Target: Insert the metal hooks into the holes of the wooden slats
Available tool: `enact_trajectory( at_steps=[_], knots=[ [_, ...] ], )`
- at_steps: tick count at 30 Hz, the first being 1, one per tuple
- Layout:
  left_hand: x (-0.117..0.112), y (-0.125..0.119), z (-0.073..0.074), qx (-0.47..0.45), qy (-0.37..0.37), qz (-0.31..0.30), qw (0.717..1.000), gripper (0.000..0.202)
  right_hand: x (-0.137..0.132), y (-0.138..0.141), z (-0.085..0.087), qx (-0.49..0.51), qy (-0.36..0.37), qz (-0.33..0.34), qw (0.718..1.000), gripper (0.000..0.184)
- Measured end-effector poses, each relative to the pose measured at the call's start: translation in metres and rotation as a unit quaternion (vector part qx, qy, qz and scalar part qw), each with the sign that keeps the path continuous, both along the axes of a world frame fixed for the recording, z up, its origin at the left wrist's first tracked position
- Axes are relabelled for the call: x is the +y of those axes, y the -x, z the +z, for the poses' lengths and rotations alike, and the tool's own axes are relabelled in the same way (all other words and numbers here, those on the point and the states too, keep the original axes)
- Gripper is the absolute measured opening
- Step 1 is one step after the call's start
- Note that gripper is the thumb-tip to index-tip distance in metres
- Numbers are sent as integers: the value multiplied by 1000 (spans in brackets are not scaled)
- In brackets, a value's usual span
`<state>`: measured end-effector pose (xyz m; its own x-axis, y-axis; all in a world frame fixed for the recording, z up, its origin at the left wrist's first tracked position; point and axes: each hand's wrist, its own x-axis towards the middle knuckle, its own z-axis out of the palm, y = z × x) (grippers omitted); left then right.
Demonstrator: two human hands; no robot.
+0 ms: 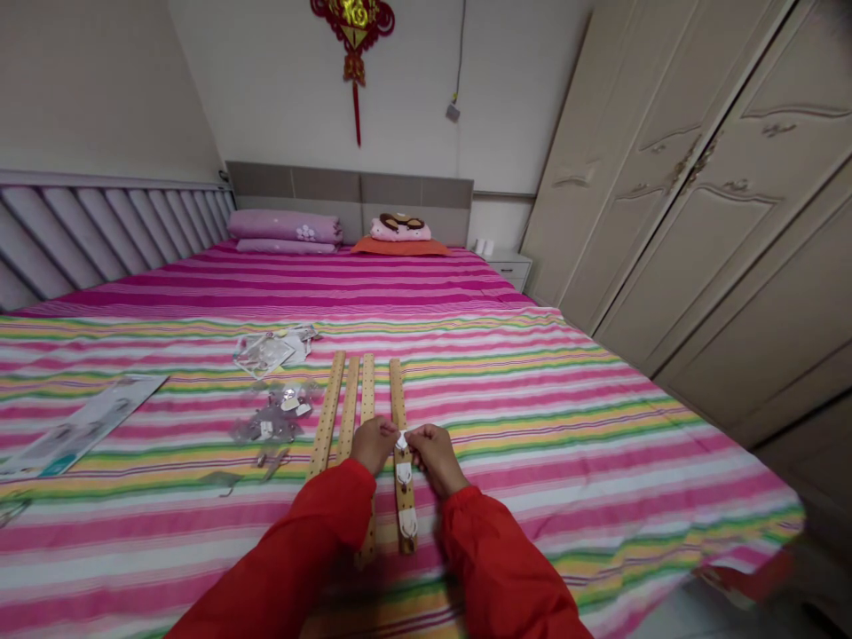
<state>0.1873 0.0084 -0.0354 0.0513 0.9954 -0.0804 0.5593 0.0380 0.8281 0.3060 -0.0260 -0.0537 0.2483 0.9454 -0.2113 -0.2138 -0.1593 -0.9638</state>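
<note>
In the head view, the left hand [374, 442] and the right hand [436, 454] each show a narrow grip, fingertips pinching a small white piece [401, 441] at a long tan strip dotted with holes [398, 390], where two larger white pieces [404, 475] lie nearer the person. Three similar tan strips [327, 413] (partly covered by the left arm) lie leftward on the multicoloured striped bedspread [565, 461], near clear plastic packets [270, 424].
</note>
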Motion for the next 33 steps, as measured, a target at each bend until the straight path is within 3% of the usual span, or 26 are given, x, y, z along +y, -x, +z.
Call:
enact_trajectory(
  at_steps=[19, 29, 33],
  knots=[
    [9, -1, -8, 8, 9, 1, 1000, 7, 5, 2, -13, -12, -6, -25, 1000, 17],
    [12, -1, -20, -8, 0, -6, 1000, 7, 9, 4, -18, -17, 4, -17, 1000, 16],
    [10, 0, -15, 2, -14, -15, 1000, 7, 11, 2, -16, -12, 15, 5, 1000, 16]
  ],
)
